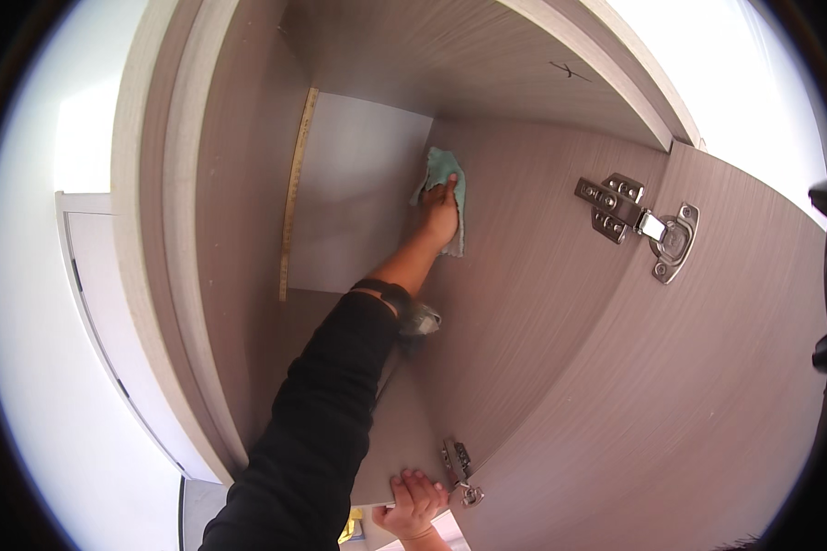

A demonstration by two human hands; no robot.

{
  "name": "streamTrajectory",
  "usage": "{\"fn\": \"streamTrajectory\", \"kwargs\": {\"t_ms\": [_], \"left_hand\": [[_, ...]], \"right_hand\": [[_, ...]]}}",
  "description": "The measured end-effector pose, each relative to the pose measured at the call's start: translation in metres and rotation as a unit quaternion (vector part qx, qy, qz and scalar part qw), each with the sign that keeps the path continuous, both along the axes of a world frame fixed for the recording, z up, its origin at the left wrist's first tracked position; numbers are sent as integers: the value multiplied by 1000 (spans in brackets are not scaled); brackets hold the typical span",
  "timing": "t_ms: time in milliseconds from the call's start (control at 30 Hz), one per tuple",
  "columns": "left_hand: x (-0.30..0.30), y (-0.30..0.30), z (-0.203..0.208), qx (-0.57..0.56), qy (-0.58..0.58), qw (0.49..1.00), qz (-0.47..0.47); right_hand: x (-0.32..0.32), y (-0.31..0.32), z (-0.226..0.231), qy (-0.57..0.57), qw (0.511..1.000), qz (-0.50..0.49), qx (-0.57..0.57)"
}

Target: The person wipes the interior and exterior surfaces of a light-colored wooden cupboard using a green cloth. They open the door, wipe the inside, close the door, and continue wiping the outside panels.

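Note:
My left hand (441, 218) reaches deep into a wood-grain cabinet (542, 303) and presses a pale green cloth (444, 163) against its right inner wall, close to the back corner. The fingers are closed on the cloth, and part of it hangs below the hand. A black strap (383, 290) with a small device (420, 320) circles that wrist, above a black sleeve. Low down, my right hand (413, 505) grips the front edge of the cabinet's bottom panel, fingers curled on top. Its palm side is hidden.
An open cabinet door (671, 395) spans the right side, on an upper metal hinge (629, 209) and a lower hinge (459, 468). A yellowish marked strip (299, 193) runs up the back left corner. A white door (129, 321) stands at far left. Something yellow (351, 526) shows below.

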State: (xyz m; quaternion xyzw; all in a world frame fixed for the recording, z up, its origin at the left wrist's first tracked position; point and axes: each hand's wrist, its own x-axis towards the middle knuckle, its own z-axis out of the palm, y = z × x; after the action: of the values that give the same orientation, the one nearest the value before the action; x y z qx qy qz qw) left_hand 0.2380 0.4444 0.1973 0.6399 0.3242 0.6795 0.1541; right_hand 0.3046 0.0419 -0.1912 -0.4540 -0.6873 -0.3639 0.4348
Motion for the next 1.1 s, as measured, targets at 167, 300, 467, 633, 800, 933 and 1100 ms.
{"fn": "streamTrajectory", "kwargs": {"t_ms": [167, 300, 467, 633, 800, 933, 1100], "left_hand": [[4, 50, -16, 10, -115, 993, -15], [-2, 68, -34, 4, -137, 990, -19], [-9, 85, -48, -42, -151, 988, -13], [-12, 108, -93, -89, -132, 987, 7], [-10, 137, -155, -168, -41, 984, 36], [-14, 118, -201, -351, 12, 936, -2], [-26, 28, -205, -394, -87, 901, -163]], "right_hand": [[-1, 1, -3, 13, 1000, -2, -8], [-6, 4, 2, 25, 999, 36, 16], [-9, 7, 10, 43, 998, 35, 32], [-8, 10, 10, 32, 998, 23, 39], [-7, 13, -1, 28, 997, 25, 60], [-8, 12, -7, 28, 999, 5, 28], [-7, 12, -3, 38, 998, 25, 31]]}}
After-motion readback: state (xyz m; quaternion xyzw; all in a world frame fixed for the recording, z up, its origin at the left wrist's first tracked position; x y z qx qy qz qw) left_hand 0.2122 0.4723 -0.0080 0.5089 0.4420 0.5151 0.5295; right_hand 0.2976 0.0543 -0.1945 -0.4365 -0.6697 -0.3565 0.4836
